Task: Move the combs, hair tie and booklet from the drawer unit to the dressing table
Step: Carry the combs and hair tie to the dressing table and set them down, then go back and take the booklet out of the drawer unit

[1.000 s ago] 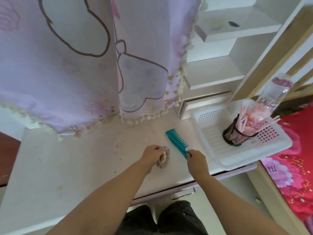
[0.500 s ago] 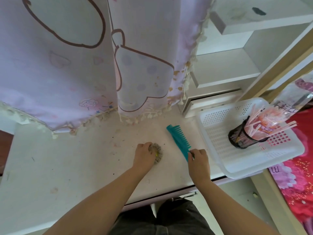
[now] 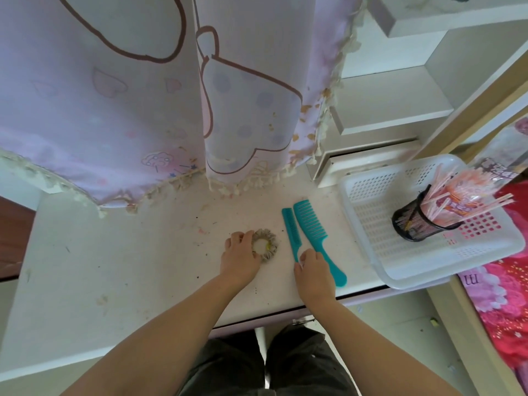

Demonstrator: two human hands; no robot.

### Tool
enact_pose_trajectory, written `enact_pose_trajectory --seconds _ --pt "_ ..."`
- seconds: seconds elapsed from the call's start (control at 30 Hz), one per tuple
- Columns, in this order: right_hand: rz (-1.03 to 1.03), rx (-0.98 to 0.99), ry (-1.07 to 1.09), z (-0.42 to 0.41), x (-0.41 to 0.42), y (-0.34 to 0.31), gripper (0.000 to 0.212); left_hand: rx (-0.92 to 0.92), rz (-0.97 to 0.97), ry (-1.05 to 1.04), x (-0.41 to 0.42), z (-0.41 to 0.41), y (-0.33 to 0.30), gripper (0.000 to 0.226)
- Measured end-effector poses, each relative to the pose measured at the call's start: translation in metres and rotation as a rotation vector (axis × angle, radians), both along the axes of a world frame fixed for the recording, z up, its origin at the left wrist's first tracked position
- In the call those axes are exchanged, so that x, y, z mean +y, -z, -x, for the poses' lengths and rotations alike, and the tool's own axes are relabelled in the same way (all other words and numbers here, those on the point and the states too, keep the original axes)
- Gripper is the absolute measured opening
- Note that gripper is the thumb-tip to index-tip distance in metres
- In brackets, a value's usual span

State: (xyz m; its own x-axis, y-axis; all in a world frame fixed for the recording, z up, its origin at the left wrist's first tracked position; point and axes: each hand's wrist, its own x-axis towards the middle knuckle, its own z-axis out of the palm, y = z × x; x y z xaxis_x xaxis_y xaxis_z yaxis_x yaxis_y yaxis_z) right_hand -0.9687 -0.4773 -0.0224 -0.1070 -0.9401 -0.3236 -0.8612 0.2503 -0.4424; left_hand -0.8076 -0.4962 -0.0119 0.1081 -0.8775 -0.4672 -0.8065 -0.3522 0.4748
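- On the dressing table (image 3: 120,258), toward its front edge, we see from the head view the hair tie (image 3: 265,245) lying flat, a ruffled ring with the tabletop showing through its middle.
- Our left hand (image 3: 239,255) rests at the tie's left side, fingertips (image 3: 248,235) touching its rim; whether they pinch it or merely rest on it we cannot tell.
- Just right of the tie lie two teal combs, side by side and nearly touching: the narrow comb (image 3: 291,230) and the wide-toothed comb (image 3: 314,235), both with teeth pointing right.
- Our right hand (image 3: 313,266) sits at the front ends of the combs, fingers curled over the narrow comb's handle tip, the wide comb's handle running past the hand's right side to the front edge.
- At the table's right edge stands a white basket (image 3: 371,212), overhanging the corner, holding a black mesh cup (image 3: 414,224).
- A lilac cloth (image 3: 114,110) hangs over the back edge.
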Motion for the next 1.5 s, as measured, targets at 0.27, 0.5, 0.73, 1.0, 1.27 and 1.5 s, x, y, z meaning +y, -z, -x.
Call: enact_pose_trajectory --seconds 0.27,0.5,0.73,1.0,1.27,1.5 --pt "0.139 0.072 0.155 0.023 0.007 -0.025 0.033 -0.09 0.202 0.341 -0.031 0.02 -0.024 0.055" --pt "0.243 0.313 0.357 0.049 0.123 -0.039 0.042 -0.015 0.532 1.103 0.027 0.095 -0.043 0.052" --pt "0.03 0.373 0.931 0.063 0.345 -0.035 0.052 0.008 0.622 1.712 0.172 0.176 -0.037 0.058" --pt "-0.149 0.326 1.538 -0.018 0.641 -0.022 0.058 0.027 0.665 2.255 0.456 0.227 -0.024 0.06" --pt "-0.385 0.254 2.05 -0.14 0.897 -0.016 0.061 0.16 0.643 2.724 0.767 0.189 -0.012 0.06" --pt "-0.377 0.271 2.371 -0.165 1.063 -0.015 0.061 0.378 0.612 2.941 0.989 0.183 -0.015 0.061"
